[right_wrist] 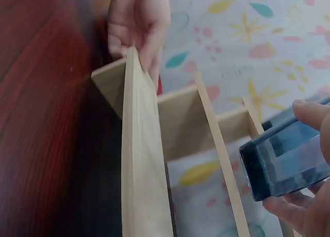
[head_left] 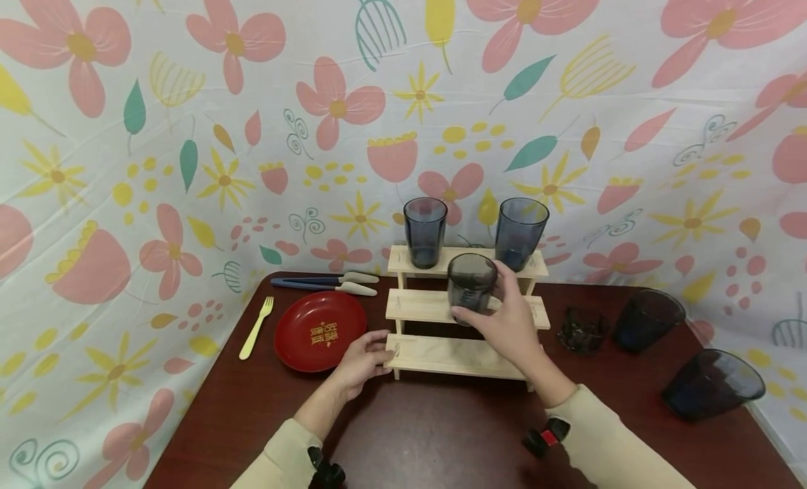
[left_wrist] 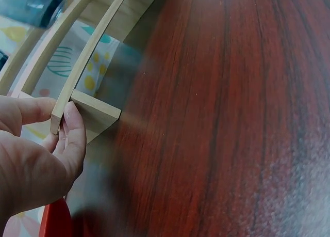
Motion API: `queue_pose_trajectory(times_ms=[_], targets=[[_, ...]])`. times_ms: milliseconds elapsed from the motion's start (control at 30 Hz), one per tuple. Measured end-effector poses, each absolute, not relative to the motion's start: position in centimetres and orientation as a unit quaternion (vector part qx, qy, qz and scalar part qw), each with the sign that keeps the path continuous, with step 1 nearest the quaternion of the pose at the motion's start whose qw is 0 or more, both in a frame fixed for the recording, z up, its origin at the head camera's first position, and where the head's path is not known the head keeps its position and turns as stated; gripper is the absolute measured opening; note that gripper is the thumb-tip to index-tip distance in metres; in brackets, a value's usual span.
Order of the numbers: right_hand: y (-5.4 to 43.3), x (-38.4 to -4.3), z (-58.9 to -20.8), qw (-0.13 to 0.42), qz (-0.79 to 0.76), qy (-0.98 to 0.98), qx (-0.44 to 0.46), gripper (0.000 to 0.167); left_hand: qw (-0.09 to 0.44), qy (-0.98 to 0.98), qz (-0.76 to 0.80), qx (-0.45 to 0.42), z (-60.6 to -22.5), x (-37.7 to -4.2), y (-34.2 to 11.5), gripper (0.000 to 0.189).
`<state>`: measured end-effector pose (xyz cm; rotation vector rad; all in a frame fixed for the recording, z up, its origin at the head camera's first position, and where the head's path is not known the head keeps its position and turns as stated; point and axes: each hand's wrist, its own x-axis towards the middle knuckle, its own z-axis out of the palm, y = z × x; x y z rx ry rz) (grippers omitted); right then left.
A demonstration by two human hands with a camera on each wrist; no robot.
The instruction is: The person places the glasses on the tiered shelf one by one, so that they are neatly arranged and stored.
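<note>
My right hand (head_left: 504, 324) grips a short dark glass (head_left: 471, 282) between thumb and fingers, in front of the middle tier of a three-step wooden rack (head_left: 454, 352). In the right wrist view the glass (right_wrist: 289, 154) is tilted, its base near the middle board. My left hand (head_left: 361, 363) pinches the left end of the rack's lowest board, thumb on one face and fingers on the other, as the left wrist view shows at the board end (left_wrist: 64, 108). Two tall dark glasses, a left one (head_left: 425, 233) and a right one (head_left: 520, 233), stand on the top tier.
Left of the rack lie a red plate (head_left: 290, 342), a yellow fork (head_left: 256, 328) and two blue-handled utensils (head_left: 324, 284) with pale blades. On the right side of the table are a small dark glass bowl (head_left: 581, 331) and two dark glasses, one behind (head_left: 648, 321) and one nearer (head_left: 712, 385).
</note>
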<state>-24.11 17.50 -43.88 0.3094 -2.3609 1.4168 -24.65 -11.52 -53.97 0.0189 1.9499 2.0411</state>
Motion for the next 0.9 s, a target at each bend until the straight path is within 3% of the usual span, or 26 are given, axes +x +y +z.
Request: queue_pose_trajectory(times_ms=[400,900], targets=[[12.9,-26.3,-44.3,0.143,0.536,-0.822,0.131,0.104,0.161,0.68,0.716,0.006,-54.0,-24.7,-11.5,0.059],[11.7,-26.8,-44.5,0.13,0.531,-0.826,0.137,0.105,0.164,0.679,0.715,0.006,-53.9,-24.6,-11.5,0.059]])
